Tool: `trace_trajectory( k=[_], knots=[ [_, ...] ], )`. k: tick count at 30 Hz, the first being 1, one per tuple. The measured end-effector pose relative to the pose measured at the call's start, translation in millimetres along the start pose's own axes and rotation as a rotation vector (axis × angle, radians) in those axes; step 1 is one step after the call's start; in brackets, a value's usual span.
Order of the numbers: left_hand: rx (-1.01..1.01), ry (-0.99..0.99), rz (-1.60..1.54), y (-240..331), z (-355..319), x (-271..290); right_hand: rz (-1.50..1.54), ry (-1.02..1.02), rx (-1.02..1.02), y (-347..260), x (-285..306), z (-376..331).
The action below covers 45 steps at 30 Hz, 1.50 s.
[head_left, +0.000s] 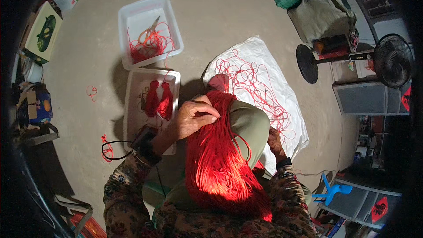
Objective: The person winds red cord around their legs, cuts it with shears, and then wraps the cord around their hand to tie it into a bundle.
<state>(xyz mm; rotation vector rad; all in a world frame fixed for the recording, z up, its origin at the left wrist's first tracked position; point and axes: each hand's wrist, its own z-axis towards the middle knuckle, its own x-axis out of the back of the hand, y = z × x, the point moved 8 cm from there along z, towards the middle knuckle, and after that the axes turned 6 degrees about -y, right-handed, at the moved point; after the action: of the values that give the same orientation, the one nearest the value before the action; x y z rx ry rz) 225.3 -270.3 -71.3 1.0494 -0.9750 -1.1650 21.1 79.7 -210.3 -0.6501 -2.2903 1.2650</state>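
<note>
We see a red cord bundle point(218, 167) draped over the lap and against the inner side of the bent knee point(252, 125). Its long axis runs from the gathered end at 12 o'clock to the loose, sunlit spread at 5 o'clock. The left hand point(194, 117) is the nearer: it meets the bundle's upper part from the 9 o'clock side, its fingers directed toward 3 o'clock. We judge its thumb and forefinger to be pinched narrow on strands there; the greater mass lies below them, toward 6 o'clock. The right hand point(275, 143) lies beyond the knee, so that from it the bundle falls toward 8 o'clock, apart. Its fingers are partly shadowed, and we cannot tell whether they grip. From this hand, loose red cord point(253, 79) spreads toward 11 o'clock over a white sheet point(253, 46).
</note>
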Motion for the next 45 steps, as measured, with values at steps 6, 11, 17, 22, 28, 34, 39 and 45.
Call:
trace_trajectory(
  k=[6,11,17,22,28,34,39,45],
  knots=[
    [-0.051,0.132,-0.046,34.9,-2.3,22.6,-0.014,0.062,-0.164,0.2,8.0,-5.3],
    [0.214,0.022,0.077,45.9,21.3,46.2,0.120,-0.018,0.005,-33.6,-3.2,-7.5],
    [0.165,-0.106,-0.156,51.6,49.8,34.7,0.149,0.017,-0.032,-56.2,-17.6,-7.8],
    [0.264,-0.167,-0.177,33.1,58.0,23.6,0.156,-0.033,-0.020,-76.6,-30.1,0.1],
    [0.166,-0.249,0.530,10.7,96.0,6.8,0.178,-0.085,0.068,-84.1,-19.5,24.7],
    [-0.094,-0.241,0.156,34.4,142.7,-24.8,0.261,0.024,0.005,-58.6,9.3,30.2],
    [-0.013,-0.335,0.185,45.8,157.4,-50.1,0.266,0.080,0.021,-51.0,26.9,26.0],
    [0.219,-0.337,0.172,25.7,154.5,-47.5,0.355,0.010,0.014,-18.8,18.9,40.8]
  ],
)
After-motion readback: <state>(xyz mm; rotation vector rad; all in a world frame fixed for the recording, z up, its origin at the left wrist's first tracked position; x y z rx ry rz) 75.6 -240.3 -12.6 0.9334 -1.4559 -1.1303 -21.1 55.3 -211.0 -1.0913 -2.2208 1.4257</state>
